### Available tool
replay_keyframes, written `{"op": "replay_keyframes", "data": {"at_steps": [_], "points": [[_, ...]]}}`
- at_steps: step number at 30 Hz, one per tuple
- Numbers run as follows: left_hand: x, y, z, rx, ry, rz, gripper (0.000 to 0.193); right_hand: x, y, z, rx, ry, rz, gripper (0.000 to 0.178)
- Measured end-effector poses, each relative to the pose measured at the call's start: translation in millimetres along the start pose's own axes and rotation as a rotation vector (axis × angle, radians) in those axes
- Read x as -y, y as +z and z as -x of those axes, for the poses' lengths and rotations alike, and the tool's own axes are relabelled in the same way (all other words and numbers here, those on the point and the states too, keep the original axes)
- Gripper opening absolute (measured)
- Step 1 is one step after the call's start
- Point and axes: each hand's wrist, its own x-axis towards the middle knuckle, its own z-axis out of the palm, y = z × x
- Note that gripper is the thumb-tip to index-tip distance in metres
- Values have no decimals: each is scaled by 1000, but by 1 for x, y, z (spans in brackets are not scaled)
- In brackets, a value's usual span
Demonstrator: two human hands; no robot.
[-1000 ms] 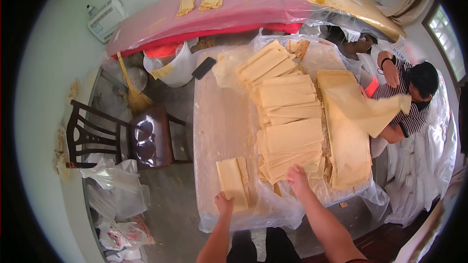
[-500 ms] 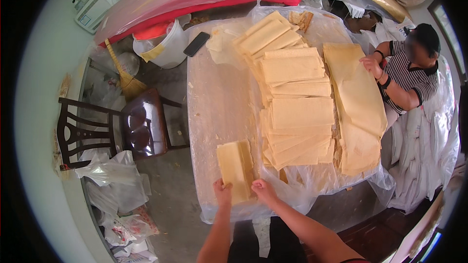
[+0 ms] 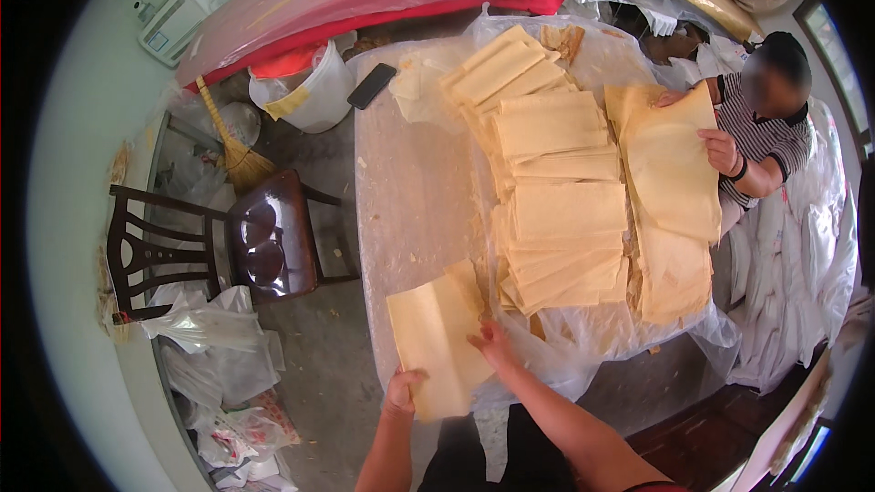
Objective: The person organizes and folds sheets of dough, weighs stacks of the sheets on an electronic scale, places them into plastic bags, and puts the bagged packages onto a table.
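Observation:
A thin pale-yellow sheet (image 3: 439, 337), like dried bean curd skin, lies unfolded and tilted over the near table edge. My left hand (image 3: 404, 389) is closed on its lower left edge, thumb on top. At the sheet's right edge, my right hand (image 3: 494, 346) has its fingers curled in against it; the fingertips are slightly blurred. Beneath the far end, another yellow sheet (image 3: 468, 284) partly shows. To the right, several overlapping stacks of folded yellow sheets (image 3: 567, 210) cover the plastic-lined table (image 3: 415, 191).
Across the table, a co-worker (image 3: 775, 118) lifts a large yellow sheet (image 3: 679, 150) with both hands. A phone (image 3: 372, 87) lies at the far left corner. A dark wooden chair (image 3: 272, 237), a white bucket (image 3: 310, 91) and a straw broom (image 3: 241, 159) stand left of the table.
The narrow folded piece before me has opened into a wider sheet, pulled toward me and left. My left hand has moved nearer. The co-worker has raised a sheet off the far pile.

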Motion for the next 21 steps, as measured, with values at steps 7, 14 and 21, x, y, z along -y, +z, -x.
{"op": "replay_keyframes", "data": {"at_steps": [7, 14, 21], "points": [[-41, 43, 46, 142, -52, 147, 66, 61, -67, -8, 516, 172, -846, 37], [-35, -2, 29, -33, 56, -11, 45, 70, -112, 17, 318, -57, -668, 9], [-31, -3, 24, -133, 208, -187, 37, 37, -118, 44, 102, -92, -576, 5]]}}
